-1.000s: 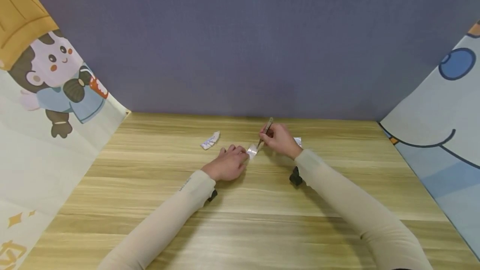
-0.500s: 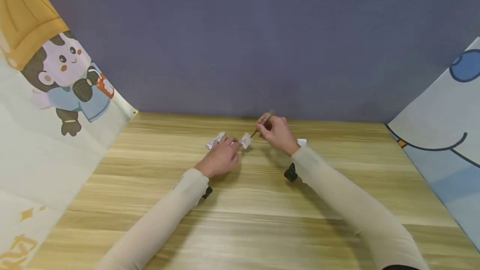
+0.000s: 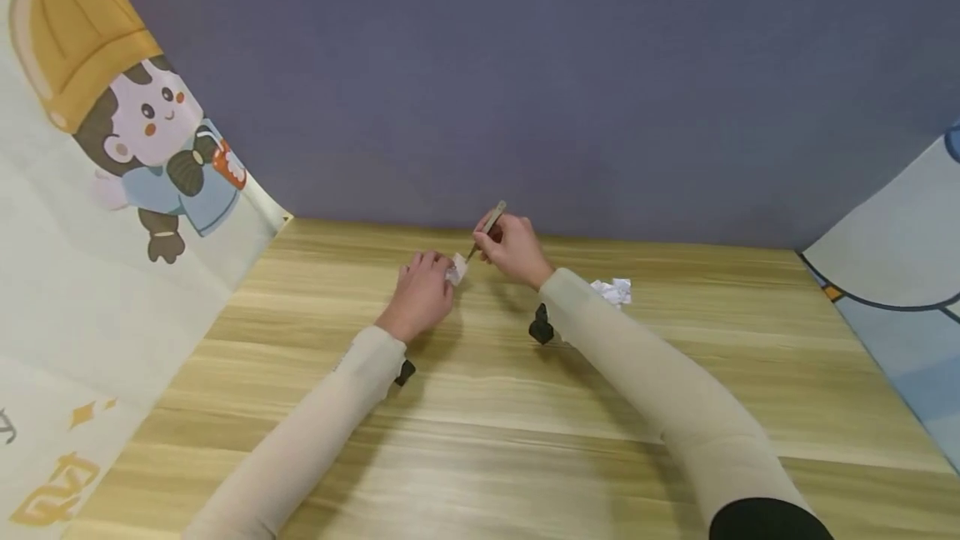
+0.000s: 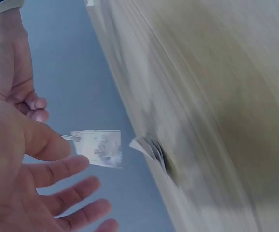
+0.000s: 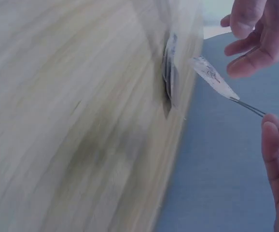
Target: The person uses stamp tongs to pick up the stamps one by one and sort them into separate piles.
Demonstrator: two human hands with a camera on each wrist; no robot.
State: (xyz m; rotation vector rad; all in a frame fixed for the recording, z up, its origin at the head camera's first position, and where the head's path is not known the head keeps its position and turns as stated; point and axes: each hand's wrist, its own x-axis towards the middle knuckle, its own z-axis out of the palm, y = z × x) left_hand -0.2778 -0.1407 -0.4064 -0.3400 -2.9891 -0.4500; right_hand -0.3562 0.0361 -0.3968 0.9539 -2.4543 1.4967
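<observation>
My right hand [image 3: 513, 248] pinches metal tweezers [image 3: 497, 213] between thumb and fingers. Their tips grip one edge of a small white printed packet [image 5: 214, 79] with a serrated end, raised above the tabletop. In the head view this packet [image 3: 457, 270] appears right by the fingertips of my left hand [image 3: 420, 290]. The left wrist view shows the left hand [image 4: 48, 179] with loosely spread fingers and nothing held, its fingertips close beside the packet [image 4: 98, 149]. Below it on the wood lies a fanned, folded whitish piece [image 4: 151, 149], which the left hand covers in the head view.
Crumpled white pieces [image 3: 617, 291] lie on the wood-grain table [image 3: 480, 440], partly behind the right sleeve. A dark blue-grey panel [image 3: 525, 90] rises along the back edge, with cartoon-printed sheets [image 3: 150, 140] at the sides. Black wrist cameras [image 3: 542, 325] hang under the sleeves.
Both hands and the tweezers have moved left across the table, carrying the packet toward the piece at left. My left hand now covers that piece. More white pieces show at right.
</observation>
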